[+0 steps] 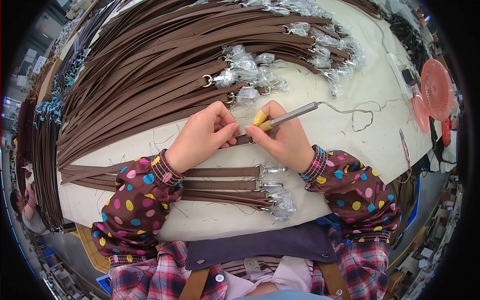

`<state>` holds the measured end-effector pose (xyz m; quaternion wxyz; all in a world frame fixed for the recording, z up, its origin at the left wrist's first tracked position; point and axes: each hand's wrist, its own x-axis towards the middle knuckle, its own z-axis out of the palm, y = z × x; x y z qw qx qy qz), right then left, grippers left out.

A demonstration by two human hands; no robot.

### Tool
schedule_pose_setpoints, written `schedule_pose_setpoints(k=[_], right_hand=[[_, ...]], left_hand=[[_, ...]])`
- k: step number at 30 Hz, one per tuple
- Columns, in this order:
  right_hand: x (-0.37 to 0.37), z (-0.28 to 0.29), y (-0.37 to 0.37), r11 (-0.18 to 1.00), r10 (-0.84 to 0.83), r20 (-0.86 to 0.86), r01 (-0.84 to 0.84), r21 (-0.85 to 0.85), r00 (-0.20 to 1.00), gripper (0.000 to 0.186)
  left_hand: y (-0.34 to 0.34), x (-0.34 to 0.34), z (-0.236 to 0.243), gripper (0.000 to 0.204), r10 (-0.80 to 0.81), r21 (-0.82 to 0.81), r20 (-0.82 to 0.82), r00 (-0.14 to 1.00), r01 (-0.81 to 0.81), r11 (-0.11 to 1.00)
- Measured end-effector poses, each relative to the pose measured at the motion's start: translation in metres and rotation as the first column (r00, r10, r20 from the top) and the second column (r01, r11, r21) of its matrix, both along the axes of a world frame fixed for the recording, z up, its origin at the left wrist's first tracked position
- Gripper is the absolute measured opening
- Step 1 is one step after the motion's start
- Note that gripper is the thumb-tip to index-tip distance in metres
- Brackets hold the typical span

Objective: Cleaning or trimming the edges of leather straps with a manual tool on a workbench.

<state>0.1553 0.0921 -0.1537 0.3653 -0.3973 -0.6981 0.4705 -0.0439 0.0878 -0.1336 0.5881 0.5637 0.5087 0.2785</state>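
Observation:
My left hand (pixel 200 132) pinches a brown strap (pixel 243 140) near its end, fingertips pressed together. Close beside it, my right hand (pixel 289 144) grips a grey pen-shaped tool (pixel 296 114) with a cord at its back end. Yellow wrapping covers a finger of that hand. The tool's tip is hidden behind the fingers, so whether it touches the strap does not show. Below my hands lie several brown straps (pixel 225 173) with metal clasps, some in clear plastic. A large pile of similar straps (pixel 150 75) spreads above, its plastic-wrapped clasps (pixel 242 65) toward the right.
The tool's cord (pixel 372 116) curls over the pale tabletop (pixel 340 120). Pink plastic baskets (pixel 436 90) stand at the right edge, near a small black box (pixel 409 76). Thin pointed snips (pixel 404 142) lie below them. Another person (pixel 32 215) is at far left.

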Motion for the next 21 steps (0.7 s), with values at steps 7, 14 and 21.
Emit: schedule_pose_setpoints(k=[7, 14, 21], right_hand=[[0.0, 0.001, 0.001, 1.0, -0.003, 0.017, 0.003, 0.017, 1.0, 0.025], [0.0, 0.003, -0.001, 1.0, -0.019, -0.005, 0.019, 0.022, 1.0, 0.025], [0.007, 0.003, -0.003, 0.995, -0.018, -0.074, 0.025, 0.092, 0.997, 0.024]], left_hand=[[0.001, 0.0, 0.0, 0.015, 0.003, -0.005, 0.001, 1.0, -0.003, 1.0], [-0.001, 0.0, 0.001, 0.015, 0.008, -0.003, -0.009, 1.0, -0.008, 1.0], [-0.012, 0.0, 0.005, 0.025, -0.021, 0.366, -0.478, 0.878, 0.22, 0.904]])
